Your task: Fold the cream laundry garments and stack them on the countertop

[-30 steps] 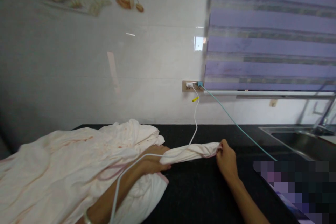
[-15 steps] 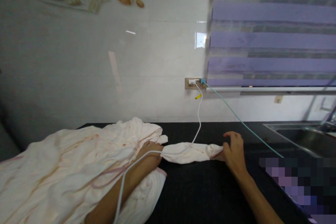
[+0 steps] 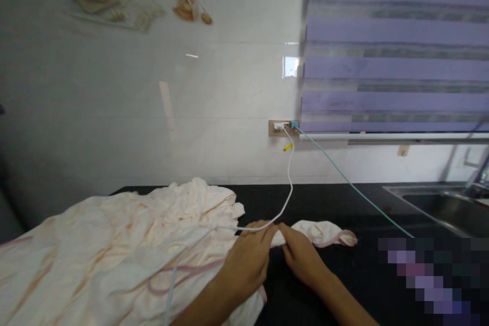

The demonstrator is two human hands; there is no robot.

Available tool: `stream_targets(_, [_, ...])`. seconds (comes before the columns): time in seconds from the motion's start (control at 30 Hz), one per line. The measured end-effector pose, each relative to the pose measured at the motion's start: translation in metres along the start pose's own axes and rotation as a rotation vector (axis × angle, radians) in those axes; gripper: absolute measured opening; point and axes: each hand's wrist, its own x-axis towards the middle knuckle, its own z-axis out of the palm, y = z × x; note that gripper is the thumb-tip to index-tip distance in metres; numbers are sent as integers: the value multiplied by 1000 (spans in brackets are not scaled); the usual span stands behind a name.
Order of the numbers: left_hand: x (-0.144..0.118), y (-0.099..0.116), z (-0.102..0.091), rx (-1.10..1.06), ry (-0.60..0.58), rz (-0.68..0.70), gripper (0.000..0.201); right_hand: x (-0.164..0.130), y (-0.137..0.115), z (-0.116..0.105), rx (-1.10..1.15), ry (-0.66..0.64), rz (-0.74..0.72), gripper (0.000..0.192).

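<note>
A pale pink garment lies crumpled across the left of a black countertop. Its sleeve stretches to the right, ending in a pink-trimmed cuff. My left hand rests on the garment where the sleeve starts, fingers pressing the fabric. My right hand lies just beside it on the sleeve's near part, fingertips pinching the cloth. A white cable hangs from a wall socket and runs across my left hand and forearm.
A teal cable runs from the same socket down to the right. A steel sink sits at the far right under a purple striped blind. A glossy tiled wall stands behind the counter.
My right hand let go of the cuff end and moved left along the sleeve to meet my left hand. My left hand now lies on top of the fabric; the cuff lies free.
</note>
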Motion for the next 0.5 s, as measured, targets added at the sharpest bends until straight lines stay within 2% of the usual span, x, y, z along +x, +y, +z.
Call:
stream_targets(0.07, [-5, 12, -2, 0, 96, -39, 64, 3, 5, -4, -77, 55, 177, 34])
stream_targets(0.1, [-7, 19, -4, -21, 78, -29, 55, 5, 8, -6, -107, 78, 257, 30])
stream_targets(0.17, [-12, 31, -8, -70, -100, 26, 36, 8, 14, -10, -142, 112, 366, 26])
stream_targets(0.23, [-14, 38, -9, -50, -320, 8, 32, 10, 21, -14, -164, 145, 423, 23])
stream_targets(0.27, [-15, 38, -10, -12, -396, -50, 35, 10, 24, -17, -175, 163, 441, 23])
stream_targets(0.33, [-14, 30, -11, 79, -448, -235, 43, 10, 30, -23, -188, 203, 467, 23])
stream_targets(0.4, [-13, 13, -14, 141, -442, -391, 48, 9, 35, -30, -195, 243, 495, 24])
stream_targets(0.5, [-11, -23, -22, 188, -414, -468, 49, 6, 41, -41, -211, 302, 559, 26])
